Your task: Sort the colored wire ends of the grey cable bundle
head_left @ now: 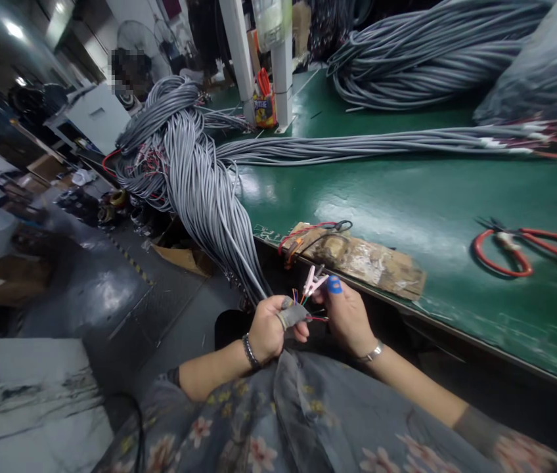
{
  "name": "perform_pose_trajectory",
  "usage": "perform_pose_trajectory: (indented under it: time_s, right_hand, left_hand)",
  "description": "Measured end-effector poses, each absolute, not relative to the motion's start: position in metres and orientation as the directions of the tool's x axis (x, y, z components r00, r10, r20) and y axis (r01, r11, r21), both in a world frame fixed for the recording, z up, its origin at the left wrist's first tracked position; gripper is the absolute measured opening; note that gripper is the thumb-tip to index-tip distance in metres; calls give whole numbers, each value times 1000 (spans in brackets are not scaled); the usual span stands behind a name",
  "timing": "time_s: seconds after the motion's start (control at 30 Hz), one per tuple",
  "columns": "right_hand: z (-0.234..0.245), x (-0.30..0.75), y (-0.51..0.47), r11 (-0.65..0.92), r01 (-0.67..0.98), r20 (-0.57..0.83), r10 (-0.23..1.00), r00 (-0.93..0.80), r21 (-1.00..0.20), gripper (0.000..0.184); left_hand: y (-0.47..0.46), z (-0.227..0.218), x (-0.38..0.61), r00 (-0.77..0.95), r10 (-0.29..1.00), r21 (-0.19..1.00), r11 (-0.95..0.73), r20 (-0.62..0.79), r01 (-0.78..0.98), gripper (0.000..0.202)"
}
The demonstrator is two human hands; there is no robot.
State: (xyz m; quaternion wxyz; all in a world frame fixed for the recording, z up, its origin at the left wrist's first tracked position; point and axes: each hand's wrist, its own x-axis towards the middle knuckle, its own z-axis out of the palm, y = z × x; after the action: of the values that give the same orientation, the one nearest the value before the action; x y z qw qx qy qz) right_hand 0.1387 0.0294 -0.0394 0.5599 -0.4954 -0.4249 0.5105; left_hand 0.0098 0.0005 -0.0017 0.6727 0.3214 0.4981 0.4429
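- A green-topped workbench (406, 190) runs across the right side of a workshop, its near edge passing in front of the person at work.
- A thick bundle of smooth grey cables (204, 177) spills over the bench's left end, hanging down toward the person's left hand.
- A large coil of grey cables (421, 59) lies toward the back of the bench, beside a heap under clear plastic sheeting (544, 72) at far right.
- A straight row of grey cables (357, 146) stretches across the bench top, its right end banded in white and fanning into reddish wires.
- A long, worn strip of brown cardboard (367, 263), smeared with pale residue, rests along the near edge, just beyond the hands.
- A pair of pliers with looped red handles (508, 242) lies farther right on the green surface, well apart from the hands.
- The left hand (268, 328), with grey covers on its digits and a dark bracelet at the wrist, is closed around a cluster of thin coloured wires, below the cardboard.
- The right hand (352, 322), blue tape on its thumb and a silver band at the wrist, is partly curled; whether its fingertips grip anything cannot be told.
- A pale pink, V-shaped piece (314, 282) stands between the two hands, close to the taped thumb.
- The thin coloured wires (295, 297), blue, green and red among them, poke out from the left hand's grasp.
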Motion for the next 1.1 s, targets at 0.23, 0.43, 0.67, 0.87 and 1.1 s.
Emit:
perform_pose_trajectory:
  time_s: [0.23,0.43,0.67,0.87,1.1]
  right_hand:
    - [-35,134,39,-357,-601,-265,934,-240,-715,51]
    - [-32,133,39,-359,-659,-305,931,-201,-661,40]
    - [-28,138,36,-439,-615,-307,898,-314,-655,48]
    - [-23,138,33,-373,-605,-286,928,-239,-703,38]
    - [-22,138,34,-365,-587,-272,931,-244,-722,45]
  left_hand:
    - [4,-2,10,131,902,859,433,-412,-273,42]
    - [5,-5,11,136,900,871,434,-413,-229,42]
    - [-1,-4,8,126,910,885,413,-394,-214,46]
    - [-7,-7,5,80,937,902,349,-340,-255,43]
    - [0,-4,10,31,937,899,344,-349,-270,41]
